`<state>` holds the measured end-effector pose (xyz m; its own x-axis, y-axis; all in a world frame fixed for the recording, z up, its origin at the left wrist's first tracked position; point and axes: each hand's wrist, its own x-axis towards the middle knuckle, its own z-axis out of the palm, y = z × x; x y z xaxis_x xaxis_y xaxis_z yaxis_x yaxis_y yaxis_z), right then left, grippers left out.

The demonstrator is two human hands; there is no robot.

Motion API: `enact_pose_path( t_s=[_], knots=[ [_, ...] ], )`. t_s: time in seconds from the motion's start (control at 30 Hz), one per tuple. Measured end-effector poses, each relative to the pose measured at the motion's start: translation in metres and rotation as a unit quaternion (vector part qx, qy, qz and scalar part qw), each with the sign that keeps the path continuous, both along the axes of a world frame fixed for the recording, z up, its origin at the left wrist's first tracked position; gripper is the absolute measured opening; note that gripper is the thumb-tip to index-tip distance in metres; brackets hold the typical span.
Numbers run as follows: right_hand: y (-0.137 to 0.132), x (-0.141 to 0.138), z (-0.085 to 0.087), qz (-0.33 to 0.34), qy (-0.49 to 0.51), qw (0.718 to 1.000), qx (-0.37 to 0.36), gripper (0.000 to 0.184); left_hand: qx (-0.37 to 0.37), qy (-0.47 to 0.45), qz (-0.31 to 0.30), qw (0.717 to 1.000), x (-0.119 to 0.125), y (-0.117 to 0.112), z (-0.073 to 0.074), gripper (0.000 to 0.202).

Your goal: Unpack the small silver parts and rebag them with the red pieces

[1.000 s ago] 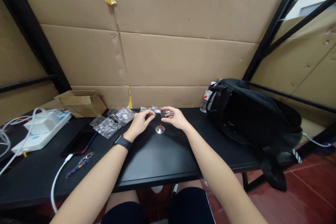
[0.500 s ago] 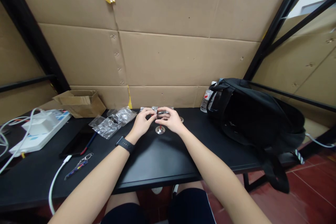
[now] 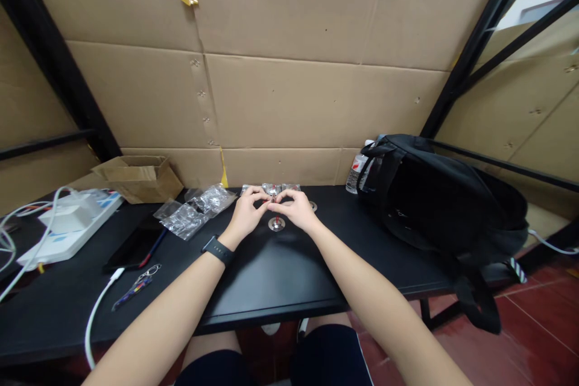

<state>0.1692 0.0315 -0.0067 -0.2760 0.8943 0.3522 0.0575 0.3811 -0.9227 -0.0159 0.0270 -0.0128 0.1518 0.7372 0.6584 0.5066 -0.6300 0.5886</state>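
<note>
At the middle of the table's far half, my left hand point(image 3: 246, 214) and my right hand point(image 3: 296, 210) meet with thumbs and fingertips pinched together. Between them runs a thin red cord point(image 3: 273, 198), which both hands seem to grip. Just below the fingertips is a small shiny metal finger cymbal point(image 3: 277, 225) with red cord at its centre. Whether it touches the table is hard to tell. Another metal disc point(image 3: 313, 206) shows partly beyond my right hand. Behind the fingers lie small clear plastic packets point(image 3: 291, 187), partly hidden.
Crumpled clear bags point(image 3: 190, 217), an open cardboard box point(image 3: 140, 178), a phone point(image 3: 133, 247), a keychain point(image 3: 136, 289) and a white power strip point(image 3: 67, 232) are on the left. To the right stand a water bottle point(image 3: 356, 174) and a black backpack point(image 3: 443, 199). Cardboard point(image 3: 280, 96) walls the back.
My right fingers have closed in towards my left fingertips, and the gap between the hands has narrowed. The dark gap seen between the right fingers is gone. The cymbal below stays in place.
</note>
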Motion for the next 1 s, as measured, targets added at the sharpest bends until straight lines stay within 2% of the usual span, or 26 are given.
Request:
enact_pose_path(
  t_s=[0.1, 0.27, 0.37, 0.53, 0.63, 0.87, 1.0],
  knots=[
    [0.004, 0.002, 0.000, 0.032, -0.014, 0.999, -0.009, 0.044, -0.013, -0.010, 0.006, 1.000, -0.002, 0.002, 0.000, 0.019],
    [0.012, 0.005, -0.003, 0.051, -0.058, 0.995, 0.058, 0.044, -0.021, -0.021, 0.008, 1.000, -0.008, 0.005, -0.001, 0.020],
    [0.017, 0.006, -0.007, 0.068, -0.062, 0.994, 0.058, 0.046, -0.024, -0.025, 0.007, 0.999, -0.010, 0.007, -0.001, 0.020],
    [0.021, 0.008, -0.013, 0.006, -0.106, 0.986, 0.129, 0.024, -0.005, 0.034, 0.006, 0.999, -0.010, 0.008, -0.004, 0.017],
    [0.021, 0.008, -0.014, -0.010, -0.120, 0.985, 0.128, 0.017, -0.001, 0.058, 0.013, 0.998, -0.010, 0.009, -0.007, 0.015],
    [0.018, 0.006, -0.012, -0.011, -0.115, 0.986, 0.120, 0.011, -0.006, 0.046, -0.016, 0.999, -0.009, 0.011, -0.008, 0.016],
    [0.020, 0.007, -0.010, -0.027, -0.127, 0.984, 0.125, 0.010, -0.025, 0.030, -0.052, 0.998, -0.007, 0.009, -0.005, 0.028]
  ],
)
